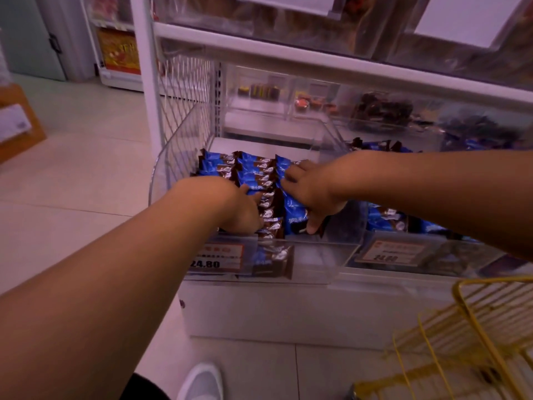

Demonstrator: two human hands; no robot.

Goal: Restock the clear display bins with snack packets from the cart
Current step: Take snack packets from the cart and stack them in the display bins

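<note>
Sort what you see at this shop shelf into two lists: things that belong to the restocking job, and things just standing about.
Belongs to the job:
- blue snack packets
- clear display bin
- left hand and right hand, both on the packets
- yellow wire cart

Just standing about:
- price label
- cardboard box
- upper shelf bins

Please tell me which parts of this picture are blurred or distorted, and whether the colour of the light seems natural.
Head view: a pink-purple cast tints the white shelf frame; the upper bins and the yellow wire cart are blurred; the wide angle stretches the forearms; the blue snack packets under the left hand and right hand are sharpest.
</note>
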